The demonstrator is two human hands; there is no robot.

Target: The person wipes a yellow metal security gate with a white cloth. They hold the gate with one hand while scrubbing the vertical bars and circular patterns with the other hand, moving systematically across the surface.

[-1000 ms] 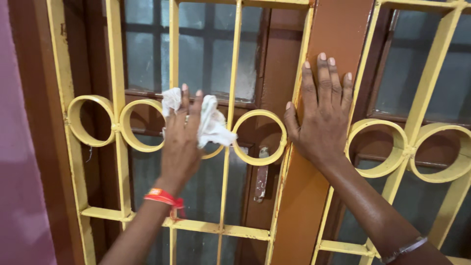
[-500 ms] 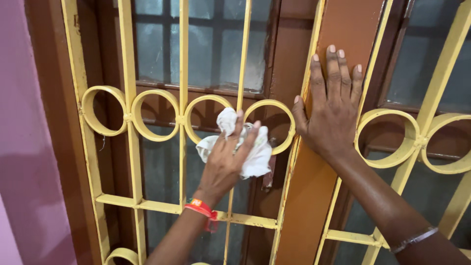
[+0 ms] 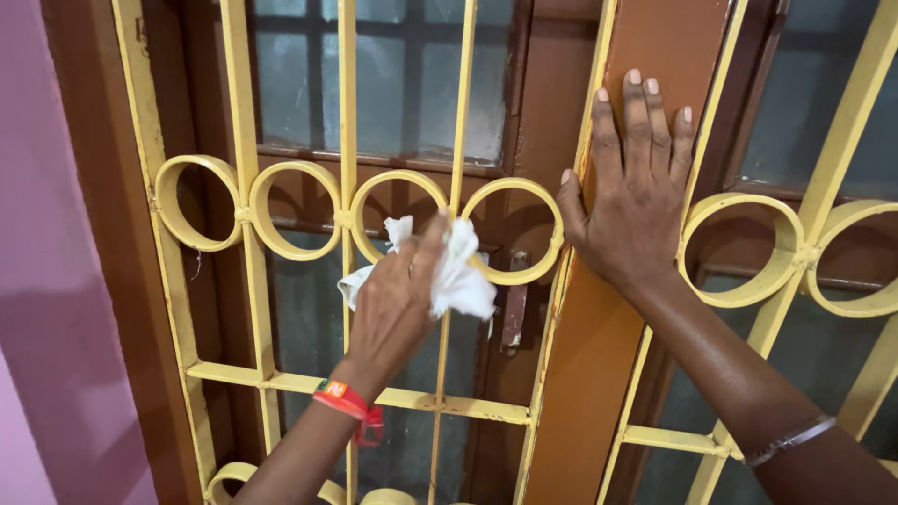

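Setting: brown wooden window frame [image 3: 94, 234] beside a pink wall [image 3: 28, 281], fronted by a yellow-painted metal grille [image 3: 348, 112] of upright bars and a row of rings.
Cloth: crumpled white rag [image 3: 460, 271], pressed against the grille where an upright bar crosses between two rings, below the frosted glass panes [image 3: 393, 84].
Left hand: left hand [image 3: 393, 299] has its fingers curled round the rag, thumb on top, gripping it against the bar; an orange wristband [image 3: 346, 404] sits at the wrist.
Right hand: right hand [image 3: 636, 192] lies flat and open on the brown central wooden post [image 3: 580, 374], fingers straight and together, holding nothing; a thin metal bangle [image 3: 790, 440] circles the forearm.
Obstructions: grille bars and rings stand between the hands and the glass; a worn metal latch [image 3: 514, 304] hangs just right of the rag, partly hidden behind it.
Surroundings: a second grille panel [image 3: 748, 252] with matching rings continues right of the post.
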